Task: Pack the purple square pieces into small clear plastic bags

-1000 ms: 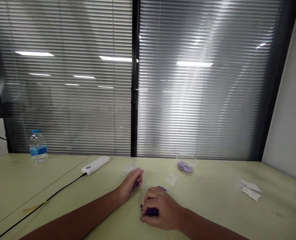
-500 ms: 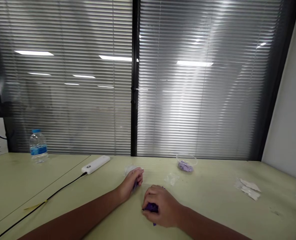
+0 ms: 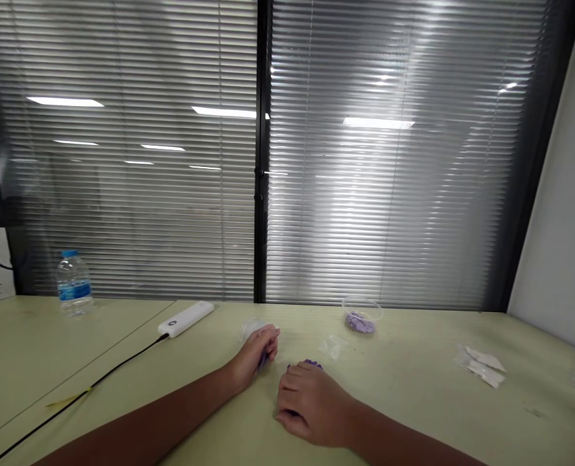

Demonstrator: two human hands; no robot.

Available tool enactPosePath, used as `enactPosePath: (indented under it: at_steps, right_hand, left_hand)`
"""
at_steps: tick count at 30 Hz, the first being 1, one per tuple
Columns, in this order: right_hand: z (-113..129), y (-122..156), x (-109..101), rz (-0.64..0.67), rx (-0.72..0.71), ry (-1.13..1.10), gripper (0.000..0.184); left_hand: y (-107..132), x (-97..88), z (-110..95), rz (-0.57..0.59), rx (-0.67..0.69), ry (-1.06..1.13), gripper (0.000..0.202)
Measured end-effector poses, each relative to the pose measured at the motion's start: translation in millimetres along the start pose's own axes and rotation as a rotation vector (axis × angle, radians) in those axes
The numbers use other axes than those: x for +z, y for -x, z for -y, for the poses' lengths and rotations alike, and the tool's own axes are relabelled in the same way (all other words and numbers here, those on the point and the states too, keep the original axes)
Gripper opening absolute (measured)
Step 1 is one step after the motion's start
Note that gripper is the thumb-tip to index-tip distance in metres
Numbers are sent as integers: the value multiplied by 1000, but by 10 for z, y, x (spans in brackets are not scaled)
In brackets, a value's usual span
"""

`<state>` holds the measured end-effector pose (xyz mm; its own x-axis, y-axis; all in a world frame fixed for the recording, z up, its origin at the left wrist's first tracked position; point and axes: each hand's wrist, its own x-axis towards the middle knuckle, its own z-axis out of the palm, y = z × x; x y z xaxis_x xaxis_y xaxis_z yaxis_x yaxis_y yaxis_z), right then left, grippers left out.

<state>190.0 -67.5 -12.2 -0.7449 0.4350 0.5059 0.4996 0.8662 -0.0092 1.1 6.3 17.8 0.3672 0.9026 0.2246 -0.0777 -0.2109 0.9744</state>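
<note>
My left hand rests on the pale green table, its fingers curled round a small dark purple piece that peeks out under them. A crumpled clear bag lies just beyond its fingertips. My right hand lies palm down on the table with its fingers bent over small purple pieces, a few of which show at its fingertips. What is under its palm is hidden.
A clear bowl of lilac pieces stands at the back by the blinds. A small clear bag lies in front of it. White packets lie at right. A white power bank with black cable and a water bottle are at left.
My right hand has slid a little forward and flattened; the purple piece seen under its fingers before is now covered. The left hand has stayed put.
</note>
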Motion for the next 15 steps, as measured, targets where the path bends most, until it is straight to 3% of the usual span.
enactPosePath:
  at_steps: [5,7,11,13,15]
  right_hand:
    - [37,-15,-28,-10,42,41,9]
    - [29,-12,-25,-115,201,-30,3]
    - [-34,6,-1,-242,575,-200,14]
    - [-54,15,5,-206,610,-282,15]
    - [-50,21,1,-168,556,-332,18]
  left_hand:
    - [-1,0,12,7,1,14,41]
    - [-5,-2,19,12,2,19,41]
    - [-13,-15,33,26,4,21,41]
    - [-17,-25,45,27,1,22,40]
    - [-23,-36,63,26,0,23,40]
